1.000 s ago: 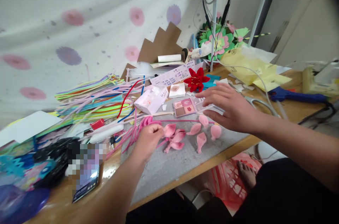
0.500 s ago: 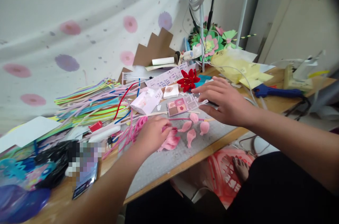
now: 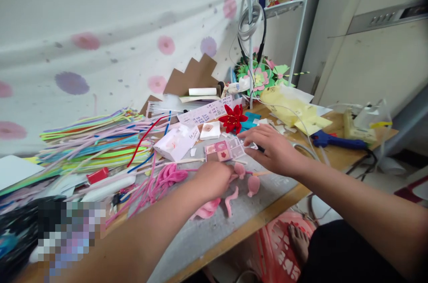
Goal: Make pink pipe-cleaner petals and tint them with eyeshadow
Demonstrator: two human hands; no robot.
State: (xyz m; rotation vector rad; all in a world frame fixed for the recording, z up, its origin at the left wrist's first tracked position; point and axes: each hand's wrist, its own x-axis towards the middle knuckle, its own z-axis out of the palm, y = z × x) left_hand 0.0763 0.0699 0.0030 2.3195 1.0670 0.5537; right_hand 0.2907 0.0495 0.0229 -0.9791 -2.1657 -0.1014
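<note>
L hand (image 3: 214,180) reaches low over the grey mat (image 3: 200,238), fingers bent down at the pale pink petals; tips mostly hidden, so can't tell if they're clamped on one. R hand (image 3: 272,147) is palm-down w/ thumb & fingers apart, over the clear plastic lid (image 3: 236,147) of a square pink palette (image 3: 219,150). Petals are soft, fuzzy-looking: a rounded one (image 3: 240,170) just beyond L fingertips, a bulb-shaped one (image 3: 253,185) w/ narrow tail to its R, a thin curled one (image 3: 231,200) nearer the front, & a folded pile (image 3: 207,208) partly behind L forearm. Loops of brighter pink fuzzy stem (image 3: 167,178) lie L of the hand, by a white card box (image 3: 177,141). Spiky red flower (image 3: 233,118) sits behind the palette. Edges: wooden surface (image 3: 254,223) shows as a strip along the front; bare mat btwn pile & that edge gives open room. Tight at back & L, w/ coloured stems (image 3: 96,136) stacked there; smooth blue glue gun (image 3: 339,141) is well apart, far R.
</note>
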